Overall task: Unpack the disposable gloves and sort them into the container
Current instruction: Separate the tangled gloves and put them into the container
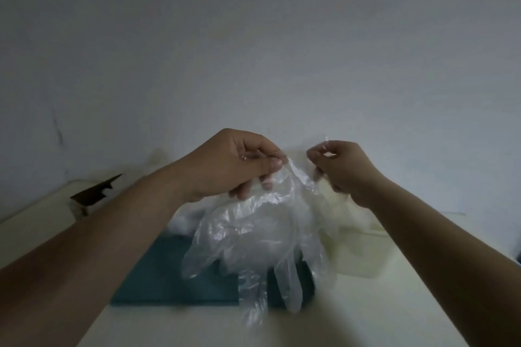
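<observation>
A cream table (197, 327) runs back to a plain pale wall (253, 36). A dark teal mat (158, 276) lies flat on the table, and a jagged dark brown shape (94, 191) sits near its far left edge

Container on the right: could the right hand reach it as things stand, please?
Probably yes. The right hand hovers close above the container, with nothing visible between them. It pinches the glove together with the left hand, which would likely need to let go first.
</observation>
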Motion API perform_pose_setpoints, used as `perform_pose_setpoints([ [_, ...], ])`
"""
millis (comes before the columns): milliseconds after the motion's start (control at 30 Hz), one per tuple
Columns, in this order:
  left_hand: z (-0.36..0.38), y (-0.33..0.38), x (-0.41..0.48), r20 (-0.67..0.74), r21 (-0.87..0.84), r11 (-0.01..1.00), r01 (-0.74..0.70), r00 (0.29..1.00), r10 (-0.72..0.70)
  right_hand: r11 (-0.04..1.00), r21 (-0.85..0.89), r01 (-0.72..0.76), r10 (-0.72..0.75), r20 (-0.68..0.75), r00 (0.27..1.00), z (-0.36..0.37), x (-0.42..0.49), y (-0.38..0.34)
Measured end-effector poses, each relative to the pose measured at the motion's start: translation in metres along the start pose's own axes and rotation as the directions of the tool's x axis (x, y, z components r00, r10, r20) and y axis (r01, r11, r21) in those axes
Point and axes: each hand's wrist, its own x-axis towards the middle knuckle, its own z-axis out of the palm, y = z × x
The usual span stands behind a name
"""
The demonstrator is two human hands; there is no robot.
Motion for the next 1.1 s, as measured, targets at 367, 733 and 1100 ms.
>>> perform_pose_setpoints([
  [367,0.046,0.011,0.069,0.173,-0.033,0.994,-0.100,0.980,0.104,0.873,-0.479,-0.088,0.088,-0.023,0.996,-0.089,0.054,0.061],
  [733,0.100,-0.003,0.176,0.150,0.093,0.992,-0.086,0.986,0.072,0.743,-0.668,0.040,-0.113,-0.066,0.991,-0.110,0.069,0.069],
  [1100,0.162,-0.064,0.242,0.161,0.481,0.864,-0.150,0.984,0.081,0.714,-0.684,0.148,0.105,0.313,0.944,-0.111,0.005,0.048],
])
